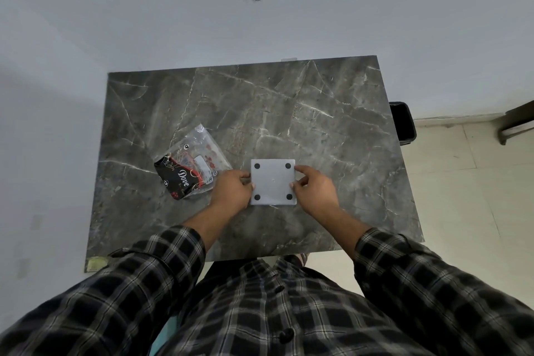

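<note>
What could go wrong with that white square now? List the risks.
1. The left hand and right hand pinch the white square only at its side edges, so if lifted it may slip onto the table.
2. The left hand sits close to the Dove bag; turning the square could knock it.

The white square plate (273, 181) with 4 black corner dots lies flat on the table's near middle.

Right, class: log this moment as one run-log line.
left hand grips white square left edge; right hand grips right edge; packet lies on table
</note>
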